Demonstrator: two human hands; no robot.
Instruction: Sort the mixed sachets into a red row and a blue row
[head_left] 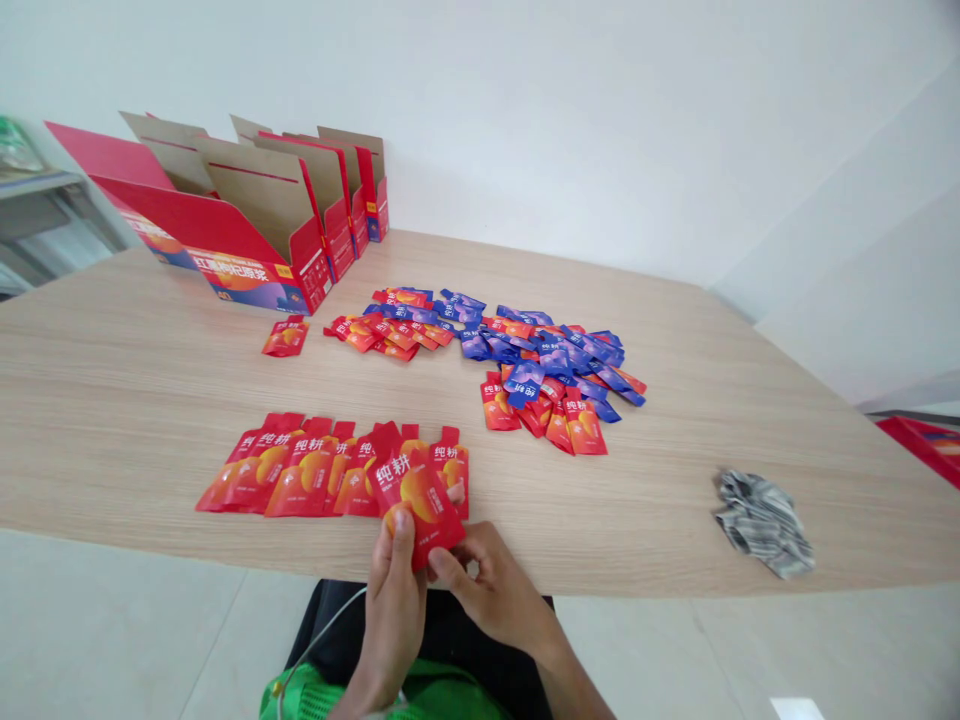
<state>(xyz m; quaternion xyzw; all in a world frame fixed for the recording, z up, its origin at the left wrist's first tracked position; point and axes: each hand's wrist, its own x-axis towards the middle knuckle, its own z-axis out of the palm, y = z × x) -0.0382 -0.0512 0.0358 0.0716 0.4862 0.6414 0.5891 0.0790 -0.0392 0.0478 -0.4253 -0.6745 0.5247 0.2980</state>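
Note:
A red pouch with orange fruit printed on it [417, 497] is held up near the table's front edge. My left hand [397, 585] pinches its lower left side, thumb on the front. At its lower right corner my right hand [487, 585] is closed, thumb and fingers gripping the edge. Behind it, a row of overlapping red pouches [300, 470] lies along the front of the table, partly covered by the held one. One lone red pouch [286, 336] rests farther back on the left.
Mixed blue and red pouches [555, 355] lie in a loose heap mid-table, beside a smaller pile [397, 325]. Several open red cartons [255, 260] stand at the back left. A crumpled striped cloth [763, 525] is on the right. A white wall [570, 130] bounds the wooden table [637, 500].

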